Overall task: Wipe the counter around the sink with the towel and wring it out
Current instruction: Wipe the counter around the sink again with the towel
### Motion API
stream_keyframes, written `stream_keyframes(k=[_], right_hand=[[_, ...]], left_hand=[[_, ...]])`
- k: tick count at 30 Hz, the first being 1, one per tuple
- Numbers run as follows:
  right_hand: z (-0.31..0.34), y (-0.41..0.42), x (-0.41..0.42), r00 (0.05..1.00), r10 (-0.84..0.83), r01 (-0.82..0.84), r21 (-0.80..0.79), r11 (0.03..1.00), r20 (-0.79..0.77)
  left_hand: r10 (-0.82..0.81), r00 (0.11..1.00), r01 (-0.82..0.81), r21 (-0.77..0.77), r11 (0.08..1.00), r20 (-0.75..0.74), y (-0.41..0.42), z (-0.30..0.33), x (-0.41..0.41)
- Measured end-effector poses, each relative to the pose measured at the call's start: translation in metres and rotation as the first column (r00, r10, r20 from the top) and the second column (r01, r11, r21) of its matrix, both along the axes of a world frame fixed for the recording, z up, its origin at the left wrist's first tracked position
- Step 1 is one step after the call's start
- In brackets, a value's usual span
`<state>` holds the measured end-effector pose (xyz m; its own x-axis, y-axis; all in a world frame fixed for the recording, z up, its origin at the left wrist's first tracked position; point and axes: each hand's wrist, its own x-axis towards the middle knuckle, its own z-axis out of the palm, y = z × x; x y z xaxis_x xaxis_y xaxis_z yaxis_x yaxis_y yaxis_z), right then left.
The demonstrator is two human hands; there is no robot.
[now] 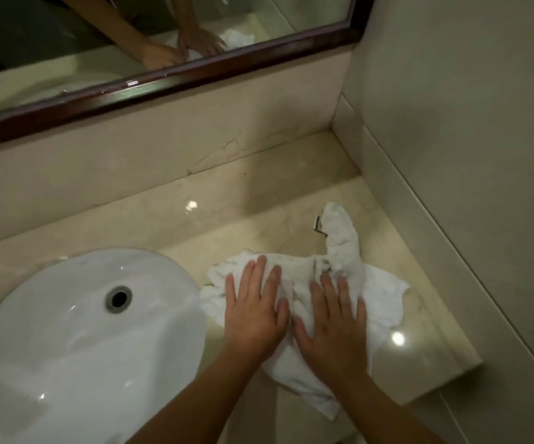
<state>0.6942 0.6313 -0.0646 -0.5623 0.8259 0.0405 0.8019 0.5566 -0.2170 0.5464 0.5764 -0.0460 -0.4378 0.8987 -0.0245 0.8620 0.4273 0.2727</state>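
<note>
Both hands flat on the towel beside the sink

The left hand [254, 310] and right hand [334, 322] press side by side, fingers spread, on the crumpled white towel [348, 261], which lies on the bench [252, 200] by its right edge, touching the sink [76, 318] rim.

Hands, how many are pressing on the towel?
2. The left hand lies flat on the towel beside the sink; the right hand lies flat next to it.
</note>
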Motion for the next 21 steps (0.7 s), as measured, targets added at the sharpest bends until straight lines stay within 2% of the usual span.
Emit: stream_keyframes(k=[5, 12, 17, 21], right_hand=[[-0.003, 0.033, -0.014, 0.999, -0.016, 0.014, 0.037, 0.999, 0.041], [-0.002, 0.135, -0.059, 0.998, 0.026, -0.029, 0.053, 0.998, 0.059], [0.002, 0.235, -0.103, 0.991, 0.113, -0.112, -0.017, 0.994, 0.075], [-0.003, 0.296, -0.133, 0.958, 0.284, -0.284, 0.007, 0.959, -0.032]], left_hand=[[-0.078, 0.997, 0.079, -0.012, 0.997, 0.016, 0.041, -0.008, -0.023], [-0.029, 0.999, 0.030, 0.057, 0.998, -0.026, 0.131, -0.013, -0.065], [0.096, 0.994, -0.088, 0.153, 0.984, -0.047, 0.209, -0.018, -0.096], [0.135, 0.990, -0.119, 0.299, 0.947, -0.036, 0.237, -0.025, -0.109]])
